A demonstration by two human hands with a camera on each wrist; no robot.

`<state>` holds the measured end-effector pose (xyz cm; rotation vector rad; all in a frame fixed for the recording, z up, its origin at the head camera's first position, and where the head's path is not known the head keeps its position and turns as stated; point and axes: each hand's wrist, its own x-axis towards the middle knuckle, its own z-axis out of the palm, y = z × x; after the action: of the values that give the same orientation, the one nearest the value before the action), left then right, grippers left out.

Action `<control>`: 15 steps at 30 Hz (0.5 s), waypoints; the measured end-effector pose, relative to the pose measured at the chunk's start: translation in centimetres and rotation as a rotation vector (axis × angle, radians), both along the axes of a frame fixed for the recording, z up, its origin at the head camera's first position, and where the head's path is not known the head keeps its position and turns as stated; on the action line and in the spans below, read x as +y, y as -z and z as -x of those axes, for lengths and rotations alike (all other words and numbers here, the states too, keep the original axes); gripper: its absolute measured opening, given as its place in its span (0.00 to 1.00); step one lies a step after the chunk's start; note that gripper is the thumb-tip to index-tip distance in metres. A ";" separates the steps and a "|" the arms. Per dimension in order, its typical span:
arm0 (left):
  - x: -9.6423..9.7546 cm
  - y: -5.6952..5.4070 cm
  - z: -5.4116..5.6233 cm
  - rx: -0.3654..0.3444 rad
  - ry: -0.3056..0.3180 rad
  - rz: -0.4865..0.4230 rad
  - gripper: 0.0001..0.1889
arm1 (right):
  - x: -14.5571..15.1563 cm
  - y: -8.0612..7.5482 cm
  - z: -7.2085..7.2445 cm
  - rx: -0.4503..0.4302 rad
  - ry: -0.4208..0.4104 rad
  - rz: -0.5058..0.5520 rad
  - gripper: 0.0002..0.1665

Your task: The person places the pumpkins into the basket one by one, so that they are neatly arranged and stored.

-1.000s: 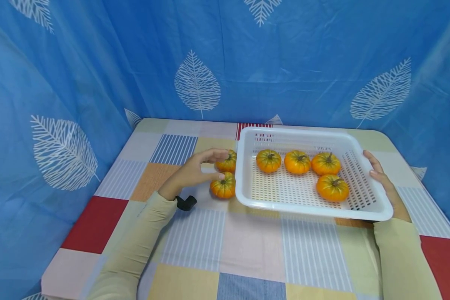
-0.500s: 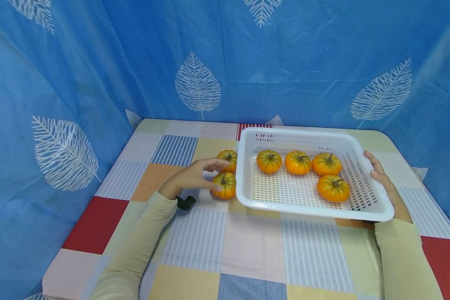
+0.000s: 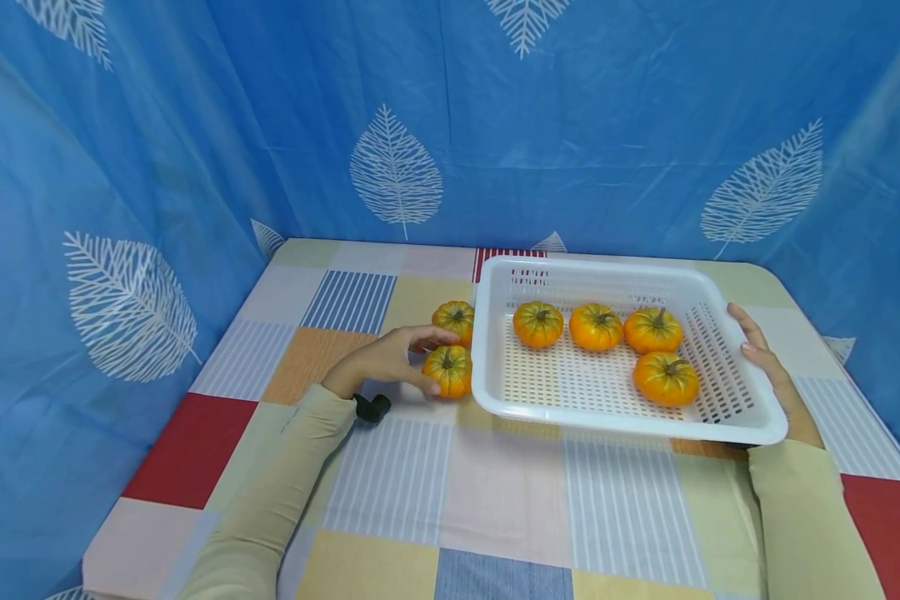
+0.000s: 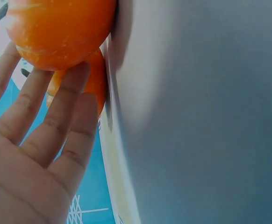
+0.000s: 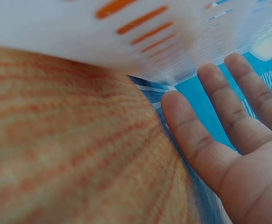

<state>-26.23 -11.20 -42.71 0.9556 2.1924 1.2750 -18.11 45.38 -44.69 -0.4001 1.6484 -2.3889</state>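
My left hand is around the nearer of two small orange pumpkins left of the basket, thumb at its front and fingers at its back. In the left wrist view the fingertips touch the underside of this pumpkin; the thumb is out of that view. The second pumpkin sits just behind it. A white plastic basket holds several more pumpkins. My right hand rests against the basket's right side. In the right wrist view its fingers lie fairly straight by the slotted wall.
A patchwork-patterned cloth covers the table. Blue curtains with white leaf prints hang behind and at the left. A black strap piece shows at my left wrist.
My left hand has come down from above the two pumpkins onto the nearer one, its thumb and fingers closing around it. The right hand and the basket stay in place.
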 end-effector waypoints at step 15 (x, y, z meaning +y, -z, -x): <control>0.2 0.6 0.3 0.006 0.013 0.001 0.40 | -0.4 0.1 0.9 0.103 0.017 0.039 0.38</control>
<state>-26.52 -11.04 -43.35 0.9724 2.1876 1.2669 -18.97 44.94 -44.74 -0.5262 1.6551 -2.4546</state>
